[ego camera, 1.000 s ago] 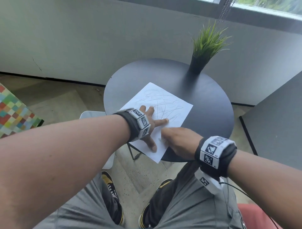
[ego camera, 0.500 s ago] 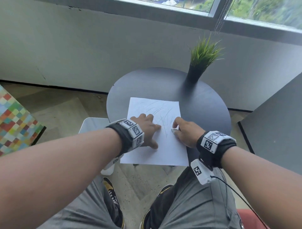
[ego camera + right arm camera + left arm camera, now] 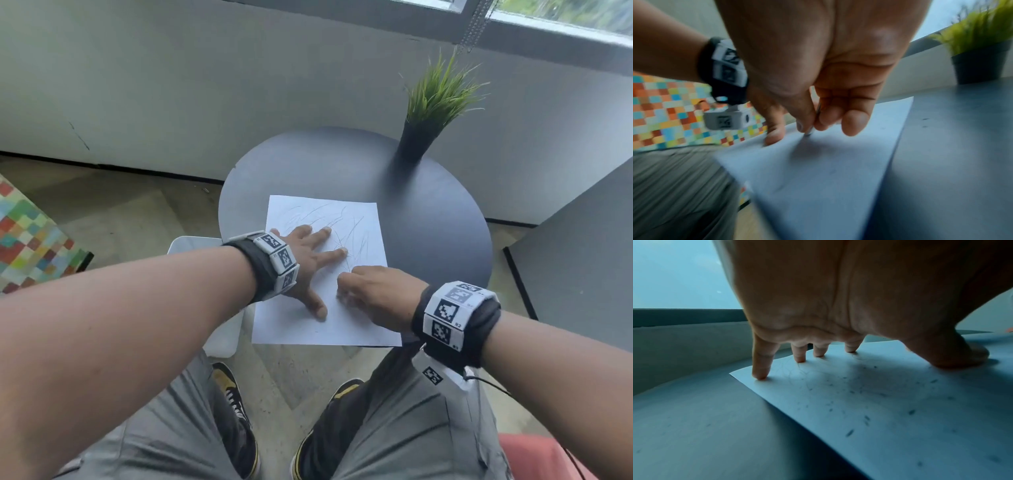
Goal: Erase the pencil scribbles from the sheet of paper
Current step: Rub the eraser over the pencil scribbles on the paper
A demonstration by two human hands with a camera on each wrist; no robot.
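A white sheet of paper (image 3: 356, 214) lies on the round dark table (image 3: 428, 222), its near edge hanging past the table rim. Faint pencil scribbles (image 3: 342, 226) cover its far half. My left hand (image 3: 308, 260) lies flat on the sheet with fingers spread, pressing it down; in the left wrist view its fingertips (image 3: 761, 374) touch the paper (image 3: 900, 402). My right hand (image 3: 371, 291) is curled just right of the left thumb. In the right wrist view it pinches a small pale eraser (image 3: 810, 129), whose tip touches the paper (image 3: 828, 170).
Dark eraser crumbs (image 3: 849, 433) dot the sheet. A potted grass plant (image 3: 435, 102) stands at the table's far right. A white stool (image 3: 191, 246) sits left of the table, a colourful checked block (image 3: 27, 240) further left, a grey panel (image 3: 582, 257) on the right.
The sheet has turned from skewed to square with me. My right hand moved from the sheet's right edge back toward its lower middle. My left fingers have spread out flat.
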